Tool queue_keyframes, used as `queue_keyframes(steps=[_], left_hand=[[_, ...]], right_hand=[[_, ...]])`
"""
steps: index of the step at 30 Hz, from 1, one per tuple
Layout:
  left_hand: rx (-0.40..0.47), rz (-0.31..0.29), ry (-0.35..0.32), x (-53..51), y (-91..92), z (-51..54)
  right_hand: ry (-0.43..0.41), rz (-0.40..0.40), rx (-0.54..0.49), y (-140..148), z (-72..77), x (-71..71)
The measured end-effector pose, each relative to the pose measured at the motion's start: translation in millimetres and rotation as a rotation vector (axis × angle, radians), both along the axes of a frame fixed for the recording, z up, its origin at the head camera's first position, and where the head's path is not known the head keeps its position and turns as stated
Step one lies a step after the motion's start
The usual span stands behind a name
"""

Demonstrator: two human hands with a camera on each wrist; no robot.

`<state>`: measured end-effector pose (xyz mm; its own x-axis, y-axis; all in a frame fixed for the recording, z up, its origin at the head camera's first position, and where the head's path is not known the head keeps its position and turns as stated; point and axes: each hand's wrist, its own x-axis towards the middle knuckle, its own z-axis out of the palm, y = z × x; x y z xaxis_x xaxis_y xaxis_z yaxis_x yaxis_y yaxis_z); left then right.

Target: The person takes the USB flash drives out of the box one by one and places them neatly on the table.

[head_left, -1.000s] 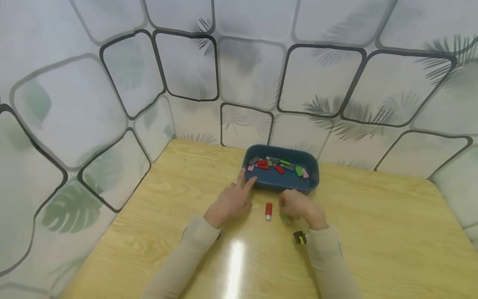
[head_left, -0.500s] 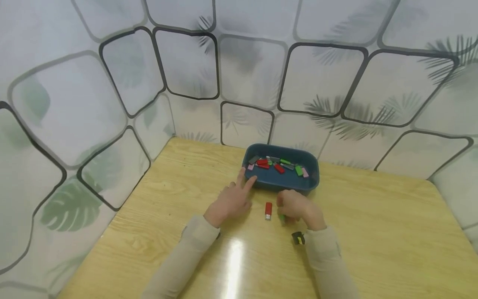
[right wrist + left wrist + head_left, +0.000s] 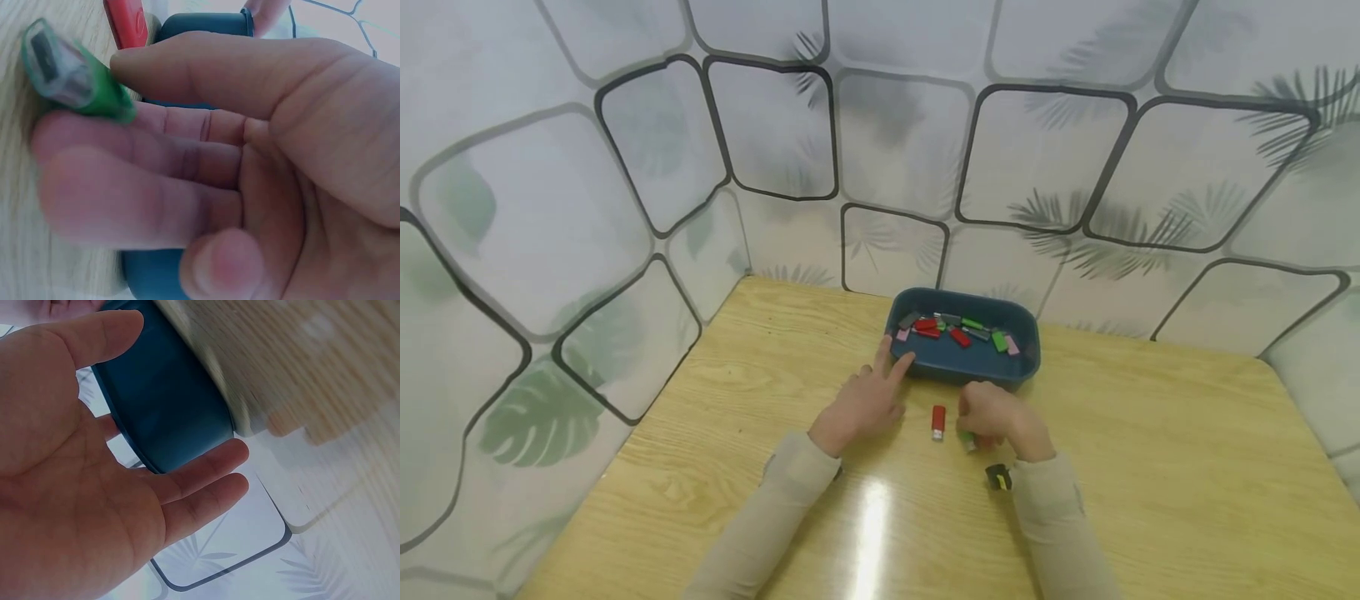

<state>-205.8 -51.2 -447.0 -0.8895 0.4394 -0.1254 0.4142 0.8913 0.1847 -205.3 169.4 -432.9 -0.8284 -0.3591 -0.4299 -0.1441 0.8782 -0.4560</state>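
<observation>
My right hand pinches a green USB flash drive between thumb and fingers, down at the tabletop in front of the bin. In the right wrist view the green drive's metal plug faces the camera, under what looks like a clear cap. Just left of it a red USB flash drive lies on the table, plug toward me. My left hand is at the left front corner of the dark blue bin, fingers extended and holding nothing; its fingertips are at the bin's wall.
Several red, green, grey and pink flash drives lie inside the bin. The wooden table meets a patterned wall covering behind the bin. A black strap piece shows at the right cuff.
My right hand and the green flash drive have shifted slightly left, closer to the red one. The left hand and the bin have stayed put.
</observation>
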Motion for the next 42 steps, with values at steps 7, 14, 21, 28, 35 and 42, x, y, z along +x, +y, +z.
queue_keyframes(steps=[7, 14, 21, 28, 35, 42], left_hand=[[-0.002, -0.007, -0.001, 0.6, 0.9, -0.5], [-0.013, -0.024, 0.011, 2.2, 3.3, 2.0], [-0.024, -0.042, 0.017, 2.3, 4.6, 2.5], [-0.009, -0.043, 0.029, -0.6, 2.5, 2.6], [0.034, -0.035, 0.009, -3.7, -1.5, -1.5], [0.045, -0.032, -0.01, -3.0, -2.6, -1.9]], right_hand=[[0.006, -0.003, -0.018, 3.2, -2.5, 2.3], [-0.003, 0.002, -0.046, 5.4, 2.6, 4.6], [0.067, -0.005, -0.192, 18.1, 16.1, 6.8], [0.303, -0.028, -0.293, 34.7, 23.7, -0.2], [0.408, -0.074, -0.31, 41.5, 25.3, -6.6], [0.426, -0.1, -0.296, 40.0, 22.7, -7.9]])
